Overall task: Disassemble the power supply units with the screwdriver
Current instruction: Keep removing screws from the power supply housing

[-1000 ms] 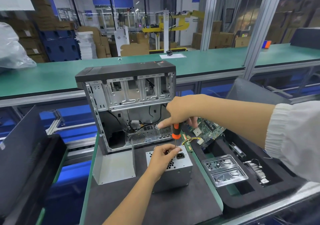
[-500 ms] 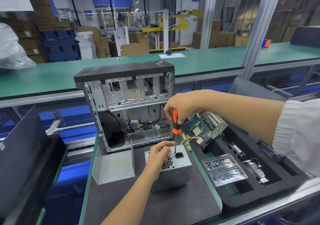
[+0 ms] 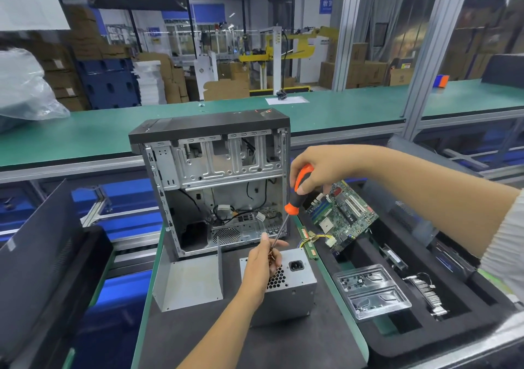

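Item: screwdriver (image 3: 295,198), my right hand (image 3: 320,167) wrapped round its handle; long axis slants toward lower left. Shaft end pinched by my left hand (image 3: 262,263), directly above the power supply unit (image 3: 286,289) at frame centre.

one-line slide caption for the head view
Right hand lifts screwdriver; left hand pinches its tip above the power supply.

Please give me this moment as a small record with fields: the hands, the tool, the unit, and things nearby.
right hand: grips the orange handle of the screwdriver
left hand: pinches the screwdriver shaft near its tip, above the unit
power supply unit: grey metal box on the dark mat, socket and vent grille facing up
computer case: open, upright, behind the unit
motherboard: tilted, in the black foam tray on the right
bent metal plate: left of the unit
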A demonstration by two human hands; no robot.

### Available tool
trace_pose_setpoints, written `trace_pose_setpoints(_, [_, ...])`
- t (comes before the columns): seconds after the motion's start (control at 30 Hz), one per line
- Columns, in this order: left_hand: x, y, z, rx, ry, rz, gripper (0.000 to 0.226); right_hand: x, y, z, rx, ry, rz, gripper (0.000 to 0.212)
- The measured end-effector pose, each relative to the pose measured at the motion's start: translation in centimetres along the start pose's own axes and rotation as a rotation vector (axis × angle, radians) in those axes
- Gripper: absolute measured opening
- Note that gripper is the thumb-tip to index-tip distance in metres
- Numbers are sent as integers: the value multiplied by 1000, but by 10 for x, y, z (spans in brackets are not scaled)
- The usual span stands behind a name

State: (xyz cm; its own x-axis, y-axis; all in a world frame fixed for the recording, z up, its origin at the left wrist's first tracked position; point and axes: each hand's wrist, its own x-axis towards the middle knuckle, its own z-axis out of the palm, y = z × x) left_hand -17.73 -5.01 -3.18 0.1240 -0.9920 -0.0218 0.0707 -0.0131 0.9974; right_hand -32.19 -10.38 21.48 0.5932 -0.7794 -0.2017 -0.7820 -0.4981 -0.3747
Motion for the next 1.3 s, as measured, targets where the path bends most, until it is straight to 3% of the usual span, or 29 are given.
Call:
trace_pose_setpoints(0.23, [-2, -2, -4, -19, -32, 37, 33, -5, 28, 20, 84, 140, 12, 11])
trace_pose_setpoints(0.37, [2, -4, -3, -82, -24, 11, 27, -10, 52, 46, 307, 402, 82, 18])
trace_pose_setpoints(0.53, [20, -4, 9, 127, 40, 15, 30, -12, 69, 86, 698, 675, 115, 25])
trace_pose_setpoints(0.7, [27, -6, 26, 289, 82, 97, 35, -19, 66, 105, 599, 904, 52, 25])
trace_pose_setpoints(1.0, [26, -13, 23, 311, 43, 163, 29, -35, 63, 131, 474, 942, 16, 24])
trace_pose_setpoints(1.3, [26, -13, 21, 302, -17, 152, 28, -40, 64, 148, 505, 950, 36, 22])
